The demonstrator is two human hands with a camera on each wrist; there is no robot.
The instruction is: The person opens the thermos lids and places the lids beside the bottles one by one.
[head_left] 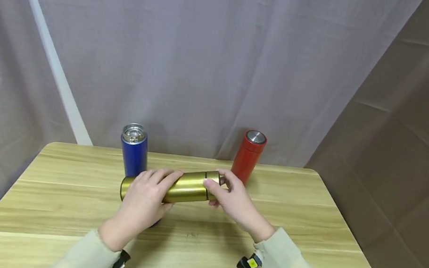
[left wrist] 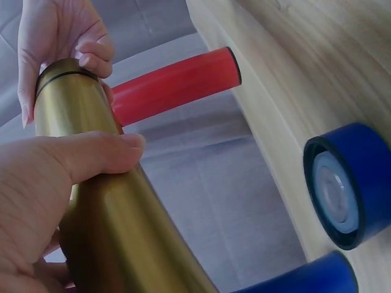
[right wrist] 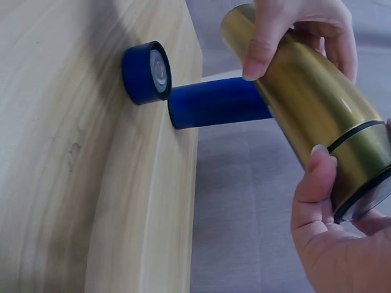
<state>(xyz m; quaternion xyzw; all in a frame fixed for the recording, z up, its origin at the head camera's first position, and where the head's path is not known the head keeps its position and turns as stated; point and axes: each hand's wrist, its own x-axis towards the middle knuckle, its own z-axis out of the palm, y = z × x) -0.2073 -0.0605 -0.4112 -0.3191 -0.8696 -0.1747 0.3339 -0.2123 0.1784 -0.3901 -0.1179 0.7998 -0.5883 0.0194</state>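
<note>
A gold vacuum flask (head_left: 188, 187) is held just below the centre of the head frame, nearly level, its base to the left and its capped end to the right and a little higher. The left hand (head_left: 146, 191) is wrapped round the body, thumb on one side and fingers on the other; the right hand (head_left: 234, 202) grips the cap end, thumb lying by the dark seam in the right wrist view. The work seems to be at that cap. To do it well, the left hand should hold the smooth metal body firmly without letting it roll, while the right keeps its thumb and fingers on the cap side of the seam and turns squarely about the flask's long axis. Tipping the mouth end higher would be prudent, since the contents cannot be seen. Elbow room matters too: a blue flask (head_left: 134, 156), uncapped, stands left of centre, close behind the left hand; its blue cap (left wrist: 369, 177) lies inside-up on the wooden table (head_left: 296, 254), and a red flask (head_left: 248, 157) stands, cap on, behind the right hand.
</note>
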